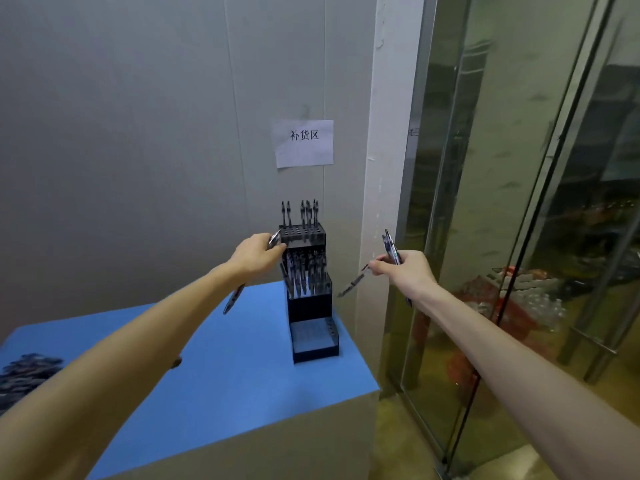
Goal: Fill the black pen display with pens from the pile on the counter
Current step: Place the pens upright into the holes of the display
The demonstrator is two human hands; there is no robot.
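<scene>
Head view: both hands (pixel 254 252) (pixel 403 270) gripping pens (pixel 391 247).

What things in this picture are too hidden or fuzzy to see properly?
Head view:
- Dark pen pile: cut off by the left edge, blurred.
- Tiered black pen display: its middle pens blur together, uncountable.
- Right hand: hides how many pens it grips.
- Left hand: covers its pen's middle.

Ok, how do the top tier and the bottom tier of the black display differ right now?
The top tier is partly filled: several pens stand upright at its back, front holes open. The bottom tier shows no pens. The top tier sits highest, against the wall; the bottom tier sits lowest and nearest the person. Both are black with rows of holes.
</scene>
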